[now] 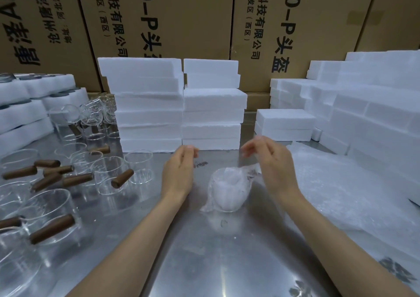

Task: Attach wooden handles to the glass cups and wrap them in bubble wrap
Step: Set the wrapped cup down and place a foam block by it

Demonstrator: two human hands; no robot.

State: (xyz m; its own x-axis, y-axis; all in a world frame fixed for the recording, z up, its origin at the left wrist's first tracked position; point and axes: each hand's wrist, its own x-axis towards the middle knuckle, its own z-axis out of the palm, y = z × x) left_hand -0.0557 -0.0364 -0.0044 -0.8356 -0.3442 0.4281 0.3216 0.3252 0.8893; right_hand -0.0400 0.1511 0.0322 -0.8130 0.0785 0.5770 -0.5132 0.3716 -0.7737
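A glass cup wrapped in bubble wrap (228,189) stands on the steel table (204,262) between my two hands. My left hand (180,169) hovers to its left with relaxed fingers, touching nothing. My right hand (270,160) hangs above and right of the cup, fingers loosely bent, just over a loose tail of the wrap; no grip shows. Several glass cups with wooden handles (48,217) crowd the table's left side, with loose wooden handles (54,171) among them.
A stack of bubble wrap sheets (345,187) lies at the right. Piles of white foam blocks (179,106) stand behind the hands, more at the right (368,106) and left (25,106). Cardboard boxes (181,19) form the back wall.
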